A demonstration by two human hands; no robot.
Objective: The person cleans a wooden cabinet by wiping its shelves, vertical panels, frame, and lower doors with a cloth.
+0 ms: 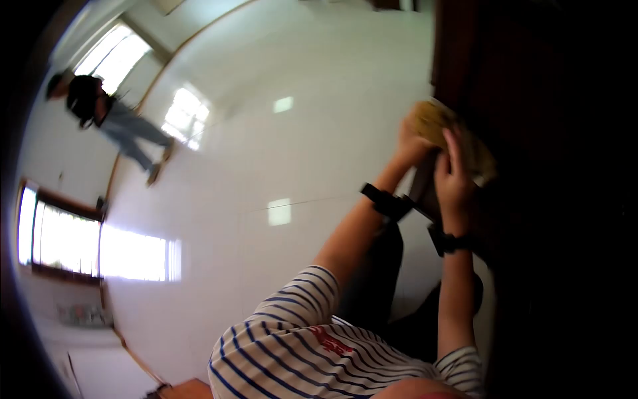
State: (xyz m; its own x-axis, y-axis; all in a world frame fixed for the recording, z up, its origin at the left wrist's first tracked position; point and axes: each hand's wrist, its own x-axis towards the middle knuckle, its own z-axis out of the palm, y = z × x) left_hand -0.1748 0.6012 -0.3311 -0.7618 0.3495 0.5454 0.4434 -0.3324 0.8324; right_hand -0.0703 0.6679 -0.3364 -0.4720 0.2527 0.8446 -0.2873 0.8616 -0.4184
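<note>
A yellowish-brown cloth (430,122) is bunched against the edge of dark furniture (455,60) at the right. My left hand (413,141) is closed on the cloth's left side, its fingers partly hidden by the folds. Beside it, my right hand (454,174) touches the cloth's lower part with its fingers stretched upward. More of the cloth spreads to the right behind that hand, in shadow. Both wrists carry black bands.
A person (86,100) in a dark top and grey trousers stands at the upper left near a bright window (114,56). Pale glossy floor (232,173) spreads left of my arms. A second opening (66,236) lets in light at the left.
</note>
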